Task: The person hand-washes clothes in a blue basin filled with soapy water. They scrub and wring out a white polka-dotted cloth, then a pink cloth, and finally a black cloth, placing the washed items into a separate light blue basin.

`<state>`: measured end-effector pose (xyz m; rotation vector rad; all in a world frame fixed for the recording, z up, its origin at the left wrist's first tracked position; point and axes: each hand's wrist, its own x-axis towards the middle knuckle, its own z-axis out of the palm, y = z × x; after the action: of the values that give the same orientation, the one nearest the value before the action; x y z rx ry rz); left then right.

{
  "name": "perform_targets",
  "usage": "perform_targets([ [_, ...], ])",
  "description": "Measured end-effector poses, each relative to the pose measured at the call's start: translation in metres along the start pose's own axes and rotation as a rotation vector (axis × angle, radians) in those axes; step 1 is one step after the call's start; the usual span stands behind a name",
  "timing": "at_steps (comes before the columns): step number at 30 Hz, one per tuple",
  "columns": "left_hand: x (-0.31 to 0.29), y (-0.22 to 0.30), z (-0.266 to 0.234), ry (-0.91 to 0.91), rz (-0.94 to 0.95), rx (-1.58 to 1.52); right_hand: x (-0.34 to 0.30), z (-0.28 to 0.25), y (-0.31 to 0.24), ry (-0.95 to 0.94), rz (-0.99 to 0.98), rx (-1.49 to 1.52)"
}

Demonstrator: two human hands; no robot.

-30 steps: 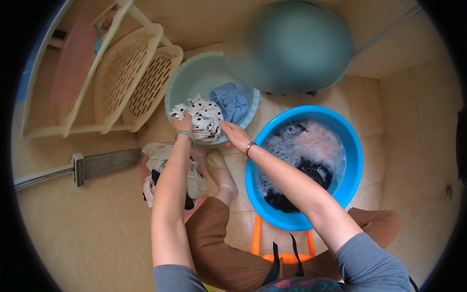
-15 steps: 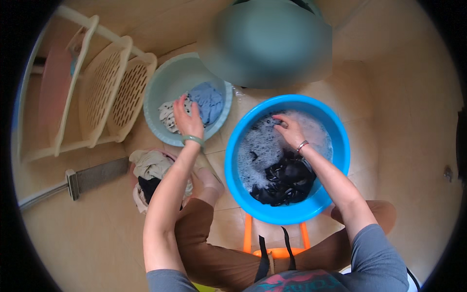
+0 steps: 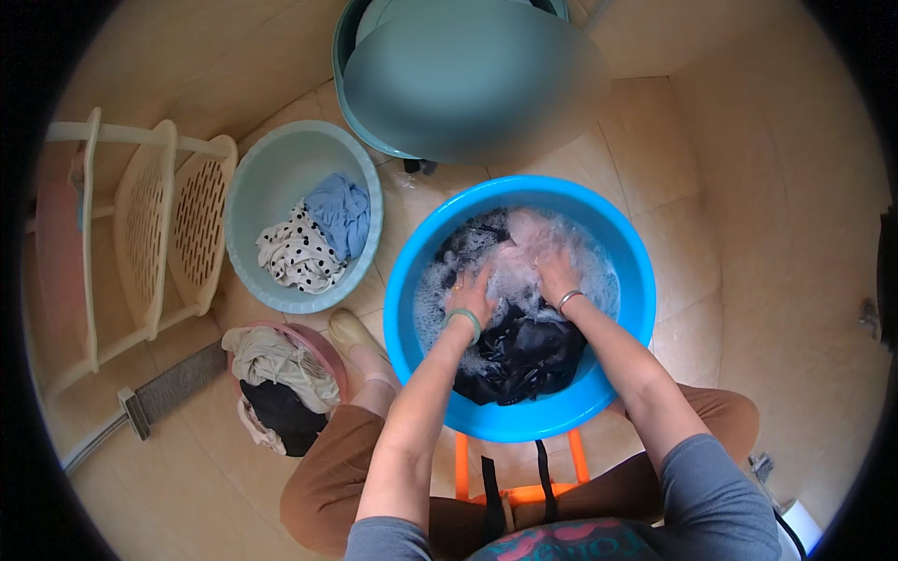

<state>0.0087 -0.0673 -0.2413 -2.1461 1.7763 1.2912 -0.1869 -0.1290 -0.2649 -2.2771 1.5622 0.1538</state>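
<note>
Blue basin point(image 3: 524, 425), the largest item I log, stands on the tiled floor point(image 3: 655, 122), apart from the floor's far right corner, and holds sudsy water point(image 3: 435, 304) with washing in it. Toward the floor's left side I record a pale green basin point(image 3: 281, 154) and a smaller pink basin point(image 3: 325, 349), the latter heaped with beige and black laundry point(image 3: 285, 416). Dark fabric point(image 3: 524, 360) bunches toward the blue basin's near rim. Inside the pale green basin, a light blue cloth point(image 3: 341, 215) lies by the right rim, touching a spotted white cloth point(image 3: 297, 252) closer to the near rim. Pink cloth point(image 3: 526, 229) lies among suds toward the blue basin's far rim. From my remote position, the left hand point(image 3: 472, 299) shows fingers spread at the suds, unclenched, beside the dark fabric. The right hand point(image 3: 558, 274) dips in beside the pink cloth; its fingertips are obscured, so I cannot tell whether it grips. A green bangle point(image 3: 465, 323) circles the left wrist.
</note>
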Motion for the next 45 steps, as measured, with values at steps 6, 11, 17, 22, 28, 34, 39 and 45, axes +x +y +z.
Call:
perform_targets([
  [6,-0.025,0.022,0.026,0.454,-0.156,-0.928,0.007,-0.036,-0.022,0.082,0.103,0.707],
  [11,-0.031,0.06,-0.021,-0.266,-0.062,-2.182,-0.049,-0.131,-0.07,0.148,-0.081,0.912],
  [17,-0.04,0.057,-0.036,-0.288,0.145,-2.249,-0.108,-0.195,-0.125,0.158,-0.505,0.772],
  [22,-0.062,0.08,-0.062,-0.218,0.047,-2.224,-0.121,-0.182,-0.14,0.174,-0.566,0.567],
  [28,-0.047,0.066,-0.034,-0.522,0.301,-2.52,-0.11,-0.171,-0.149,0.337,-0.437,0.576],
  [34,-0.047,0.053,0.005,-0.213,0.033,-2.558,-0.072,-0.132,-0.133,0.538,-0.37,0.623],
  [39,-0.055,0.049,0.026,0.351,-0.393,-1.982,-0.023,-0.064,-0.065,0.154,0.079,0.597],
  [45,-0.067,0.05,-0.006,0.078,-0.281,-2.133,-0.028,0.01,0.02,-0.033,0.605,0.97],
])
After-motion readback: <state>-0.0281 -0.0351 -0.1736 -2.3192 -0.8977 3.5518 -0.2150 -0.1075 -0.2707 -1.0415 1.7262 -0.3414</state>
